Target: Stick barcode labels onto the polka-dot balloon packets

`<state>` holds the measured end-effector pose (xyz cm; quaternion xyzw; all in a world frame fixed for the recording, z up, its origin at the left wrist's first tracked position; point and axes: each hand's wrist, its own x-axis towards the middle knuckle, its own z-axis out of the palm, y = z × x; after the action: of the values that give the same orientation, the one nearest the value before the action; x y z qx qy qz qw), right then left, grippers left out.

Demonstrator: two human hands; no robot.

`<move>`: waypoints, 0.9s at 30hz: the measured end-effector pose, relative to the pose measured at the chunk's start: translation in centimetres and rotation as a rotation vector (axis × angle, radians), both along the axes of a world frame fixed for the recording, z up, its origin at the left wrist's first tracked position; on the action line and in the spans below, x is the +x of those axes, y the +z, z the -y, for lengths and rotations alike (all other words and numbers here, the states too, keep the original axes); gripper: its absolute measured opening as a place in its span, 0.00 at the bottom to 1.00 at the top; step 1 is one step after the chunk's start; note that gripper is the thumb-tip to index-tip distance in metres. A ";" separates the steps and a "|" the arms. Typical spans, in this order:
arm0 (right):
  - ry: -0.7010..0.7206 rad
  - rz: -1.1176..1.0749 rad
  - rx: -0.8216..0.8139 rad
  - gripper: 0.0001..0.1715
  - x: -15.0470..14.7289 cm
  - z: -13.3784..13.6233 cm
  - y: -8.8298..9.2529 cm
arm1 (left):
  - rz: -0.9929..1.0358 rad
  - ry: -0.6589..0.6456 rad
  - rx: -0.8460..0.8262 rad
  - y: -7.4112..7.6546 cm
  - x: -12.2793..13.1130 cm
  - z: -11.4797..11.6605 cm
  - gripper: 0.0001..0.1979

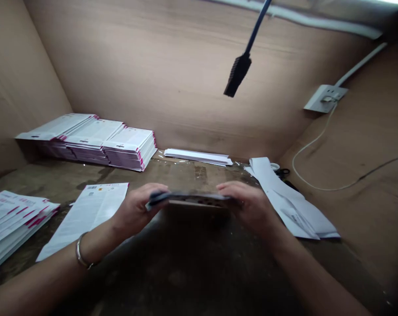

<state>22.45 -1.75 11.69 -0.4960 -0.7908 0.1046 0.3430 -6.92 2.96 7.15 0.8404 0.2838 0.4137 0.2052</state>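
Note:
Both hands hold a thin, flat, dark-edged thing [199, 198] above the middle of the table, one hand at each end. It is seen almost edge-on and is blurred, so its kind cannot be made out. My left hand [138, 208], below which a metal bangle circles the wrist, is closed on its left end. Around the right end my right hand [251, 205] is closed too, smeared a little by motion. Behind my left hand and forearm, a white printed packet [93, 206] with pink marks lies flat on the table, partly covered.
Stacked white-and-pink packets [129, 151] stand by the back wall; more packets [14, 224] fan out at left. White strips [197, 156] lie at the back. Long white paper sheets [284, 202] rest at right. A black plug [238, 74] hangs overhead, and a socket [325, 98] is on the wall.

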 end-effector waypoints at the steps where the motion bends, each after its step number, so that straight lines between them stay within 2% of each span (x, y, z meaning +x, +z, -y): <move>1: 0.004 0.093 0.132 0.12 -0.5 1.2 -1.3 | -0.066 -0.014 0.021 -1.4 -0.5 0.2 0.04; 3: 0.058 0.271 0.248 0.14 -1.2 3.4 -4.2 | -0.222 -0.088 0.013 -3.8 -1.4 0.8 0.08; 5: 0.132 0.382 0.208 0.15 -1.8 5.2 -6.9 | -0.364 -0.133 -0.043 -5.5 -2.1 1.6 0.11; 7: 0.173 0.400 0.118 0.16 -2.3 6.6 -8.7 | -0.458 -0.141 -0.116 -6.3 -2.8 2.4 0.14; 10: 0.169 0.289 -0.064 0.19 -2.9 7.8 -9.5 | -0.530 -0.190 -0.181 -6.4 -3.6 3.3 0.20; 13: 0.148 0.157 -0.209 0.20 -3.2 8.1 -9.2 | -0.511 -0.223 -0.193 -6.4 -4.2 3.9 0.18; 15: 0.118 0.094 -0.263 0.14 -3.2 7.9 -8.9 | -0.471 -0.170 -0.196 -6.2 -4.2 4.4 0.15; 17: 0.057 0.058 -0.314 0.11 -3.2 7.5 -8.7 | -0.456 -0.043 -0.225 -6.0 -3.9 4.8 0.11; 20: -0.096 0.081 -0.366 0.15 -3.3 6.7 -8.8 | -0.493 0.224 -0.317 -5.5 -2.9 5.2 0.12; 22: -0.216 0.174 -0.376 0.19 -3.6 6.2 -8.9 | -0.514 0.365 -0.359 -5.3 -2.1 5.1 0.13; 27: -0.390 0.399 -0.378 0.20 -4.5 5.2 -9.4 | -0.430 0.465 -0.464 -5.3 -1.1 4.4 0.04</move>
<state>17.95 -6.90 2.32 -0.7035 -0.6992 0.0828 0.0969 -7.97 -1.45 1.86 0.7525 0.5889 0.1888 0.2264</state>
